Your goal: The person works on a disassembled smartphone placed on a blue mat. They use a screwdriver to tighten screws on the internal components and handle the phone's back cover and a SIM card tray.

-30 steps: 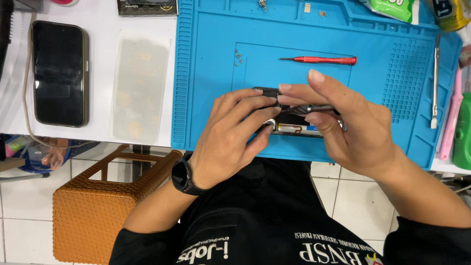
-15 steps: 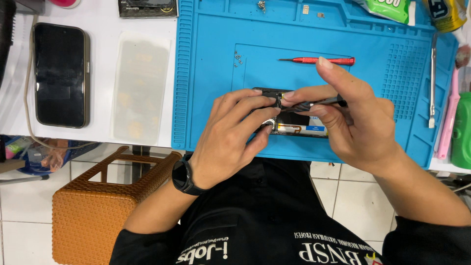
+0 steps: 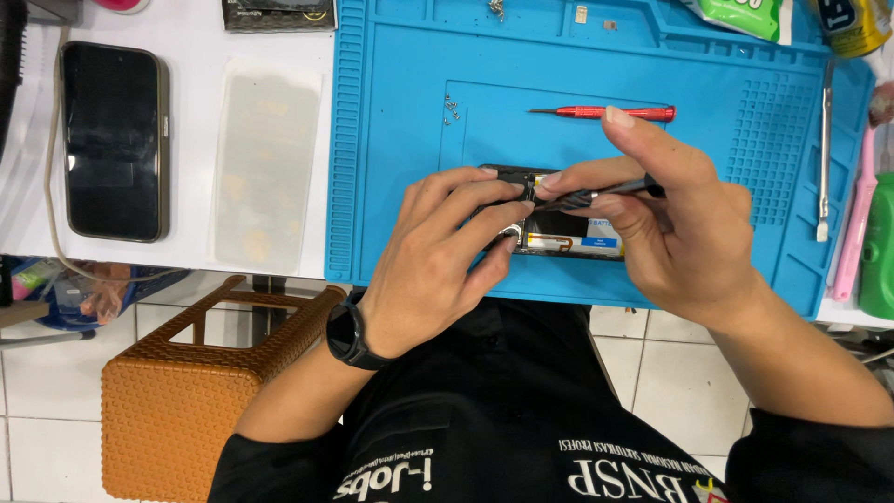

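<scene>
Black smartwatch (image 3: 346, 333), black shirt (image 3: 484, 410) with white lettering

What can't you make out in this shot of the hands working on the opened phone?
Head view, the only one:
- Opened phone: its left part is hidden under the left hand.
- Dark screwdriver: the tip is too small to see where it touches; the handle end is covered by the right hand.
- Tiny screws on the blue mat: too small to count.
- Green packet and yellow item: cut off by the top edge.
</scene>
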